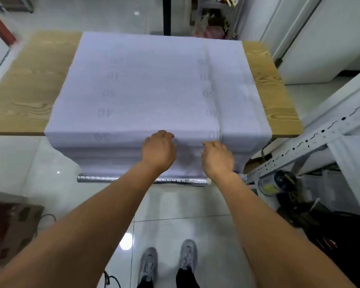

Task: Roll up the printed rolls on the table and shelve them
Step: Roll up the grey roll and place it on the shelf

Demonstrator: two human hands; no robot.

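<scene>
Wide pale printed sheets (146,88) lie unrolled over the wooden table (40,80), faint numbers showing through, and hang over its near edge. A second sheet (237,96) overlaps on the right. At the hanging end sits a silvery roll core (100,178) below the table edge. My left hand (159,149) rests on the draped sheet at the table's front edge, fingers curled onto the fold. My right hand (216,157) lies just to its right on the hanging part, fingers bent against the paper. Whether either hand pinches the sheet is unclear.
A white perforated metal shelf frame (320,138) runs along the right, with a tape roll (275,182) and dark clutter under it. A reddish-brown box (10,225) sits on the floor at left. Glossy tiled floor and my grey shoes (168,260) are below.
</scene>
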